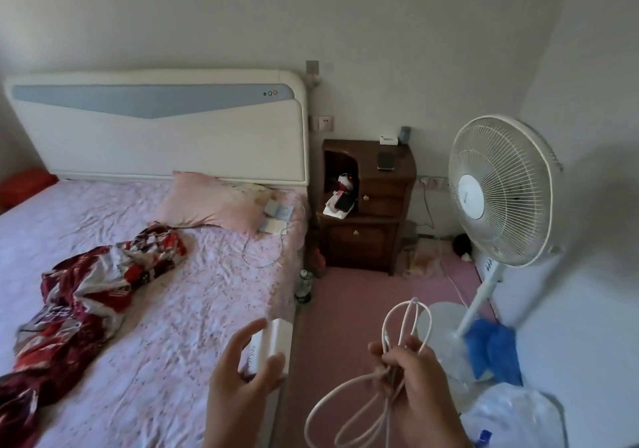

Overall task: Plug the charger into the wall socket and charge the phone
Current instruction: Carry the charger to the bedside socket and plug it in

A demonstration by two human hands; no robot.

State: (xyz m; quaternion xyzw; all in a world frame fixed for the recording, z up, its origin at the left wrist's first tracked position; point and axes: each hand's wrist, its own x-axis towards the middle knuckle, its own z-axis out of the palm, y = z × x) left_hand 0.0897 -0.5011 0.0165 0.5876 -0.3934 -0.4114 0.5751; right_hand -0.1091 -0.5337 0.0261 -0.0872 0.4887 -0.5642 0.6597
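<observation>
My left hand (242, 382) holds a white charger block (273, 347) near the bed's right edge. My right hand (422, 385) grips a looped white cable (408, 323) that hangs in coils below it. A dark phone (386, 161) lies on top of the wooden nightstand (377, 219). A wall socket (321, 123) sits on the wall just right of the headboard, above the nightstand. Another socket strip (432, 182) is low on the wall between nightstand and fan.
A bed (166, 274) with pink sheet, pillow and a red crumpled blanket (93, 292) fills the left. A white standing fan (498, 191) stands at right, blue cloth and a plastic bag near its base. A bottle (304, 285) stands by the bed on the pink floor.
</observation>
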